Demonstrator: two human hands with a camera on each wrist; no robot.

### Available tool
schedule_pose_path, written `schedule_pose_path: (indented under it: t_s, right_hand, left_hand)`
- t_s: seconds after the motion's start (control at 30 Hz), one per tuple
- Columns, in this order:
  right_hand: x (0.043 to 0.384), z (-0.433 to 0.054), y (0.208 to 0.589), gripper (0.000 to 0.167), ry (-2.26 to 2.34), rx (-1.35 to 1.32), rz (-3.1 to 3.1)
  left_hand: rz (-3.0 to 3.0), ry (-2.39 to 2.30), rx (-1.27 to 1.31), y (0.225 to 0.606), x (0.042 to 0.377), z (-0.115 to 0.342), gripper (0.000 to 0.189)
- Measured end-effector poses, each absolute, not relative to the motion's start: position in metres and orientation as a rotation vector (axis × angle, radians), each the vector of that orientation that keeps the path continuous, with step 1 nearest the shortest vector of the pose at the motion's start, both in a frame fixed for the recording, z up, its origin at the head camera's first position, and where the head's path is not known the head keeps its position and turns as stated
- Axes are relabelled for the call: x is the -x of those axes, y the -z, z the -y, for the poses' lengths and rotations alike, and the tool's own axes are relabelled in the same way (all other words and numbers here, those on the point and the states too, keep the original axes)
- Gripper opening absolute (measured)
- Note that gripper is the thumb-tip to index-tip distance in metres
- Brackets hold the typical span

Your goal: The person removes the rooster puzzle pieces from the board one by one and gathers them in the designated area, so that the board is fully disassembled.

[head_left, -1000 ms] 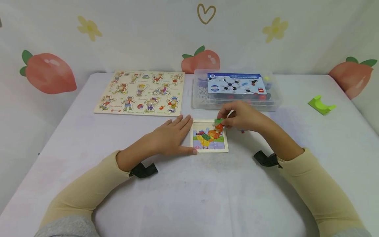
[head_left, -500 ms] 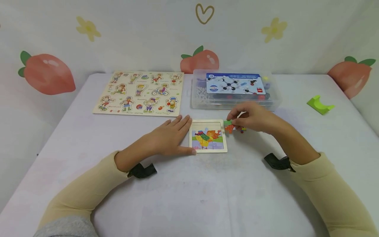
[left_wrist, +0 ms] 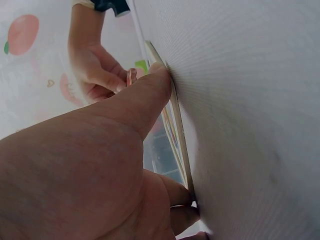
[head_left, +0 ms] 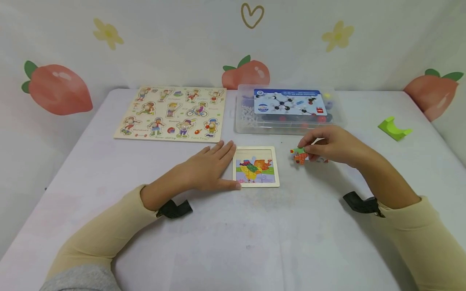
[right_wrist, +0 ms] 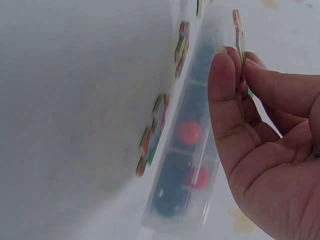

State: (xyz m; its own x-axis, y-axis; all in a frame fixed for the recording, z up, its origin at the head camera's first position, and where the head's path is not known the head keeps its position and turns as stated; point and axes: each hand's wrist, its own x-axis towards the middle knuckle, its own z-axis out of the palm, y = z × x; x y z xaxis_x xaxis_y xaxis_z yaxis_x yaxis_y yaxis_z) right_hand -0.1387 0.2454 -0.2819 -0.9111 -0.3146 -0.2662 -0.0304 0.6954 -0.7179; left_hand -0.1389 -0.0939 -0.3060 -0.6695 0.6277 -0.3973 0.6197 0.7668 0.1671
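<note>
While the wooden puzzle frame (head_left: 277,169) is touched along its left side by the left hand (head_left: 209,169) — fingers straight, nothing gripped — one puzzle piece (head_left: 300,158) is pinched between thumb and fingers of the right hand (head_left: 333,144), just right of the frame. Inside the frame, the lower part is filled by joined pieces (head_left: 255,171) with a yellow bird on them, and bare wood is seen across the top. Behind, a clear plastic box (head_left: 284,130) is topped by a label card (head_left: 287,103); small white bits (head_left: 247,115) are held in its left end, and two red balls (right_wrist: 189,132) are made out through the wall from the right wrist.

From that same side the pinched piece is seen edge-on, off the table, and loose pieces (right_wrist: 157,127) are revealed in two groups, partly covered by the hand in the head view. By the left wrist camera, the thumb is caught against the frame's edge.

Eleven figures are counted on one board (head_left: 160,113), and one green arch-shaped block (head_left: 394,129) is spotted far right.
</note>
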Motion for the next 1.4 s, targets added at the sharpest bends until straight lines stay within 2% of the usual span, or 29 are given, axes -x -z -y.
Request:
schedule_pose_path:
  t_s: [0.37, 0.97, 1.4]
  right_hand:
    - [0.131, -0.272, 0.280, 0.019, 1.156, 0.232, -2.544]
    - [0.128, -0.334, 0.286, 0.023, 1.033, 0.068, -2.608]
    - [0.130, -0.342, 0.294, 0.023, 0.960, 0.084, -2.636]
  left_hand:
    - [-2.530, -0.032, -0.946, 0.305, 0.138, 0.096, 0.108]
    - [-2.536, -0.035, -0.966, 0.307, 0.139, 0.094, 0.108]
    - [-2.533, -0.018, -0.938, 0.305, 0.138, 0.094, 0.108]
